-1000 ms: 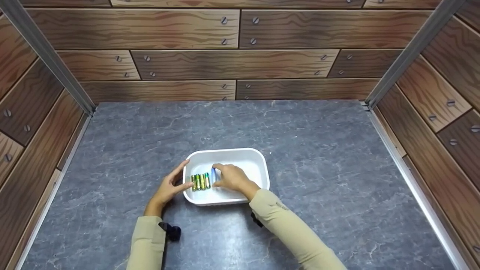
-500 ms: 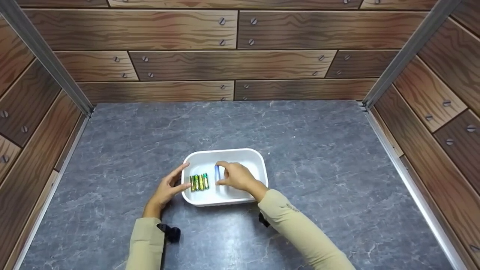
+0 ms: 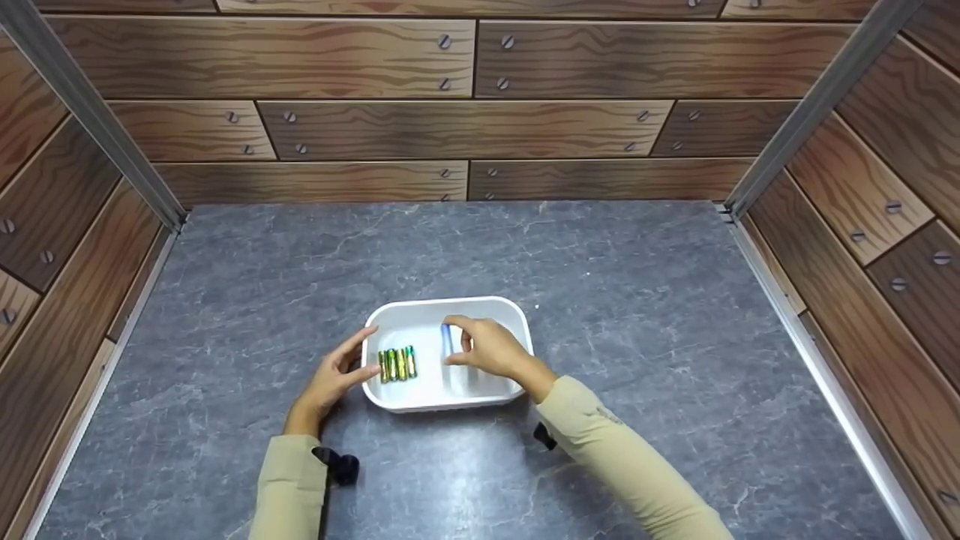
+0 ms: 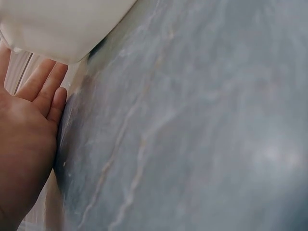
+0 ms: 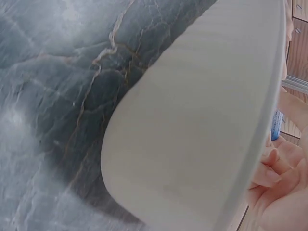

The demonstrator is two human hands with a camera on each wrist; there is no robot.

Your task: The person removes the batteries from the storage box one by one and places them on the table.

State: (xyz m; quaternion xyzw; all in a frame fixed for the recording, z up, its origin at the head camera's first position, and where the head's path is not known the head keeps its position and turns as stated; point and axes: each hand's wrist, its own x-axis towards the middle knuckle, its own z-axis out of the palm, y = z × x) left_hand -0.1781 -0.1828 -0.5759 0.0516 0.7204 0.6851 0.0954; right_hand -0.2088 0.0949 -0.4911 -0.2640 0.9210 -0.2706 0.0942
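A white rectangular tray (image 3: pixel 450 301) stands on the marbled grey table. Inside it, at the left, several green and gold batteries (image 3: pixel 397 364) lie side by side in a row. My right hand (image 3: pixel 491 346) pinches a slim blue battery (image 3: pixel 447 343) end to end between thumb and fingers, over the middle of the tray. Some print shows on the blue battery (image 5: pixel 276 125) in the right wrist view, where the tray wall hides much of the hand. My left hand (image 3: pixel 334 377), fingers extended, rests at the tray's left side with its thumb over the rim.
Wood-patterned panels (image 3: pixel 360 56) rise at the back and both sides, with grey metal posts (image 3: pixel 821 112) at the corners. The grey tabletop (image 3: pixel 660 300) surrounds the tray. A black wrist camera (image 3: pixel 345 468) sits at the left cuff.
My right hand has moved right and slightly away from me with the blue battery, widening the gap to the row of batteries. The left hand stays at the tray's side.
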